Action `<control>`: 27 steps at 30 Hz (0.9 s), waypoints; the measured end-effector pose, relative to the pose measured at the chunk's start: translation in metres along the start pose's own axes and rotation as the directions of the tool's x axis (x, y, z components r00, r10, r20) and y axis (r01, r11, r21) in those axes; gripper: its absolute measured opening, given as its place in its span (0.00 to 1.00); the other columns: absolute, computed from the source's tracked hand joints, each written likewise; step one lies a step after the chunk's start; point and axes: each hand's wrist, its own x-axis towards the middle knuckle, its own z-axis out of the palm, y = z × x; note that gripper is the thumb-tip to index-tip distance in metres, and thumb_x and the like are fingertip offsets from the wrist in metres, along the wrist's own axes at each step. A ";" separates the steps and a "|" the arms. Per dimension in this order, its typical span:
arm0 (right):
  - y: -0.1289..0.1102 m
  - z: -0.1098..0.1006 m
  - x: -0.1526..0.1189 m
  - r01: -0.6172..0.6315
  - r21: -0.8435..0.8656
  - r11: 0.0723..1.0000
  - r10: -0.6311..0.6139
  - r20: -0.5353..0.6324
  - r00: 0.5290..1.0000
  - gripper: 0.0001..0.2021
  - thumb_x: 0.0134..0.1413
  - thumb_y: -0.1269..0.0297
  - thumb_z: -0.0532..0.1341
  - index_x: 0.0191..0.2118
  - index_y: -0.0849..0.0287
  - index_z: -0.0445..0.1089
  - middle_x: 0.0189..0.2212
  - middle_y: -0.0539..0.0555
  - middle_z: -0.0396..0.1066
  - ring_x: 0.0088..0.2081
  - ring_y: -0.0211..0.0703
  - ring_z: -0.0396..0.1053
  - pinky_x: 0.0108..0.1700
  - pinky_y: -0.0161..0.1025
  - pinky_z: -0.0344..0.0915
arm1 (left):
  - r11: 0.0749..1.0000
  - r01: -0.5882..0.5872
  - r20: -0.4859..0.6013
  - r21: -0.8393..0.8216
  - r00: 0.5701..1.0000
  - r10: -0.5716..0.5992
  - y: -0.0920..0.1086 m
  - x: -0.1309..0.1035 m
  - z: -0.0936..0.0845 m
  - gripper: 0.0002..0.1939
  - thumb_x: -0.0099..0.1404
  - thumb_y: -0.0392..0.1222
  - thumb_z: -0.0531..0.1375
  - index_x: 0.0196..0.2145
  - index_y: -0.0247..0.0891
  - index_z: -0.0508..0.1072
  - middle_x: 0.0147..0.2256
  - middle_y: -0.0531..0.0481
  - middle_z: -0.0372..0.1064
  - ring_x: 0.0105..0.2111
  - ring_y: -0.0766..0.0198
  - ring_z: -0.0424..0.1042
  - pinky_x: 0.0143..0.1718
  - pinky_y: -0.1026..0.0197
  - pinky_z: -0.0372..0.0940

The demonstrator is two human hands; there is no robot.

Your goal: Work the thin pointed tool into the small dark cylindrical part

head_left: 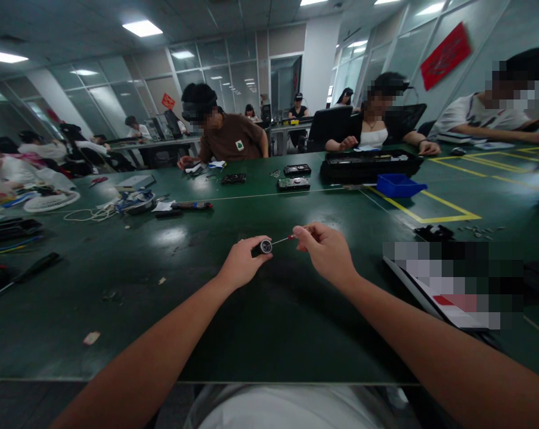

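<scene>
Above the green tabletop (pixel 251 333), my left hand (pixel 241 262) is wrapped round a small black cylinder (pixel 265 246) with a pale ring at its round end, which faces right and toward me. What kind of part it is I cannot make out. My right hand (pixel 321 247) pinches the red handle of a thin screwdriver (pixel 282 239). Its metal shaft points left and its tip is at the cylinder's round end; whether it sits inside the end I cannot tell. My right fingers hide most of the handle.
A printed booklet (pixel 424 292) lies right of my right forearm. Black pieces (pixel 434 232) and small screws lie beyond it, near a blue bin (pixel 399 186). Hard drives (pixel 294 183) are across the table. Cables and a black-grey tool (pixel 191 205) lie left. Co-workers (pixel 229 137) sit opposite.
</scene>
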 end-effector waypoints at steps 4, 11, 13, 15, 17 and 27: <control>0.004 0.001 0.000 0.050 0.049 0.998 -0.052 0.035 0.998 0.09 0.61 0.58 0.58 0.36 0.55 0.72 0.28 0.51 0.74 0.31 0.44 0.72 0.33 0.41 0.63 | 0.996 -0.027 0.017 0.086 1.000 0.026 0.001 0.000 -0.001 0.18 0.63 0.41 0.66 0.51 0.46 0.76 0.49 0.49 0.76 0.49 0.51 0.72 0.57 0.45 0.61; 0.011 0.005 -0.001 0.056 0.012 0.998 -0.057 0.032 0.998 0.16 0.67 0.52 0.50 0.35 0.54 0.70 0.23 0.48 0.66 0.26 0.42 0.66 0.31 0.41 0.60 | 0.990 -0.020 0.029 0.136 0.999 0.017 0.004 0.000 -0.002 0.18 0.63 0.42 0.65 0.51 0.45 0.75 0.48 0.47 0.76 0.50 0.50 0.71 0.62 0.41 0.55; 0.013 0.006 -0.001 0.051 0.038 0.998 -0.052 0.011 0.999 0.13 0.67 0.55 0.51 0.40 0.54 0.69 0.27 0.49 0.69 0.29 0.43 0.68 0.34 0.42 0.62 | 0.991 -0.010 0.030 0.133 1.000 0.006 0.005 0.000 -0.002 0.18 0.63 0.42 0.65 0.51 0.45 0.75 0.49 0.47 0.76 0.50 0.50 0.71 0.62 0.40 0.55; 0.014 0.008 -0.001 0.035 0.116 0.993 -0.035 -0.004 0.999 0.10 0.64 0.57 0.54 0.46 0.53 0.67 0.30 0.50 0.71 0.32 0.43 0.69 0.36 0.42 0.64 | 0.992 0.005 0.016 0.126 1.000 -0.008 0.005 0.000 -0.002 0.18 0.63 0.43 0.65 0.52 0.45 0.75 0.50 0.47 0.75 0.50 0.49 0.71 0.62 0.40 0.54; 0.014 0.010 0.000 0.013 0.206 0.979 -0.011 -0.013 1.000 0.09 0.62 0.57 0.57 0.44 0.54 0.66 0.32 0.51 0.72 0.33 0.44 0.70 0.38 0.43 0.66 | 0.993 0.018 -0.006 0.117 1.000 -0.017 0.005 0.000 -0.003 0.18 0.64 0.43 0.65 0.52 0.44 0.75 0.51 0.47 0.75 0.51 0.49 0.71 0.63 0.40 0.54; 0.027 0.010 0.017 -0.321 0.623 0.714 0.389 0.028 0.921 0.11 0.61 0.55 0.59 0.31 0.55 0.68 0.24 0.50 0.67 0.25 0.40 0.66 0.35 0.44 0.72 | 0.970 -0.122 0.034 0.211 0.992 0.118 -0.001 0.002 -0.007 0.19 0.66 0.43 0.63 0.55 0.48 0.73 0.51 0.48 0.73 0.54 0.52 0.68 0.67 0.34 0.41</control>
